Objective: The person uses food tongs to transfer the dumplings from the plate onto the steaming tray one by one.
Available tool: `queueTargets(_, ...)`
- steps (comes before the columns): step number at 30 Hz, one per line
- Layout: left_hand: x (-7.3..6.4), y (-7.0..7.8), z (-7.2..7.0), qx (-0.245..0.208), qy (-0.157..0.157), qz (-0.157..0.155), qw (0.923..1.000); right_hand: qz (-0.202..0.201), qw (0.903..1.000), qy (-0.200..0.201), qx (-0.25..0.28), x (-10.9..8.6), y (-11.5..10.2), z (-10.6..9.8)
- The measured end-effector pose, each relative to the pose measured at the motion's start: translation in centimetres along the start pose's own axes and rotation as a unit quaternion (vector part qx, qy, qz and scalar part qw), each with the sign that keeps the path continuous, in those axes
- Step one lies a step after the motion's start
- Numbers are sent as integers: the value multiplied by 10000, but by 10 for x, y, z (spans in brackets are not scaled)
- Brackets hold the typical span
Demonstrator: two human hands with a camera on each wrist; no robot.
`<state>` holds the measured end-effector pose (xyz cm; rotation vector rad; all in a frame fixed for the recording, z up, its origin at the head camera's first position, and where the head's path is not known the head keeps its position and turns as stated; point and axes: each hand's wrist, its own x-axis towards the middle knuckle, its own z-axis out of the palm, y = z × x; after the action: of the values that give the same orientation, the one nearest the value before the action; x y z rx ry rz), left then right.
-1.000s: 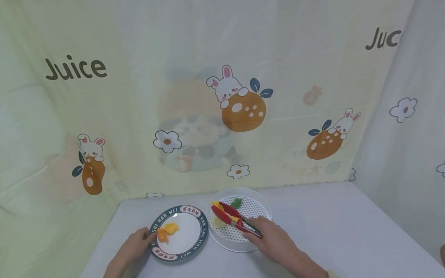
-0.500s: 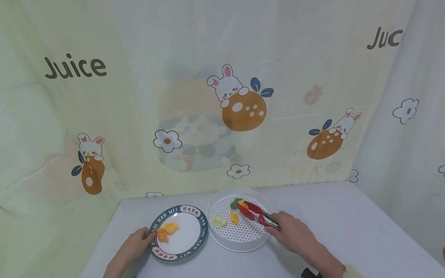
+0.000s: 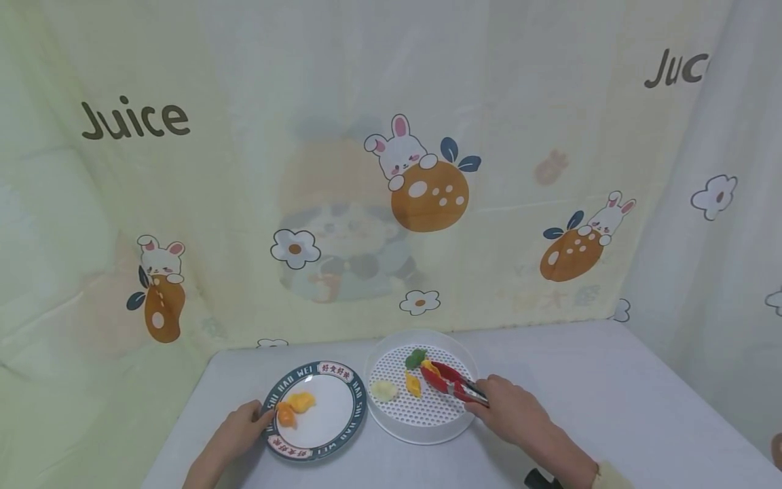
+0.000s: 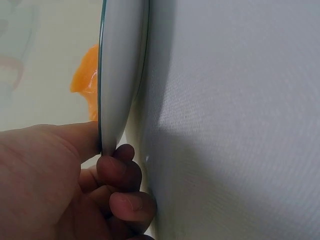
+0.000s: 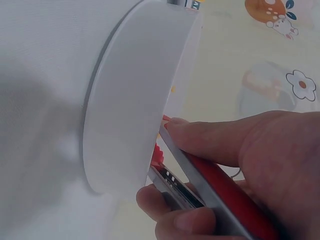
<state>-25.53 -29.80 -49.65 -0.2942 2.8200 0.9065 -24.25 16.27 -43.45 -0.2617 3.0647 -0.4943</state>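
My left hand (image 3: 238, 433) pinches the left rim of a round plate (image 3: 326, 414) with a dark green border. An orange dumpling-shaped piece (image 3: 285, 415) and a yellow one (image 3: 301, 401) lie on it. In the left wrist view, thumb and curled fingers grip the plate edge (image 4: 120, 65), which looks slightly raised. My right hand (image 3: 513, 411) holds red-and-metal tongs (image 3: 449, 382) over a white perforated steamer tray (image 3: 421, 435). A yellow piece (image 3: 430, 368) is at the tongs' tips. Another yellow piece (image 3: 413, 384), a pale piece (image 3: 383, 390) and a green piece (image 3: 415, 358) lie inside.
The plate and the steamer tray stand side by side on a white-covered table (image 3: 568, 387). A printed curtain (image 3: 342, 170) hangs behind it. Below my right wrist is a black object (image 3: 540, 479). Part of something skin-toned (image 3: 777, 449) shows at the right edge.
My right hand and the tongs have moved right across the tray, with a yellow piece at the tips, then slightly nearer over the last half second. The left hand and plate look unchanged.
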Motion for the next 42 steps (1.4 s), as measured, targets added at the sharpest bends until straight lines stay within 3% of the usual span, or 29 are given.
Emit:
queueTargets(14, 0, -1, 1, -30, -19, -4, 10000, 147, 9996, 170, 175, -1, -9, -13)
queueTargets(24, 2, -1, 2, 100, -49, -84, 9999, 284, 9966, 353, 687, -2, -30, -18)
queueTargets(35, 2, -1, 1, 38, -42, -96, 9999, 260, 9974, -28, 673, 7, -62, 6)
queueTargets(42, 3, -2, 0, 50, -41, -4, 10000, -215, 9974, -83, 681, 10, -89, 23)
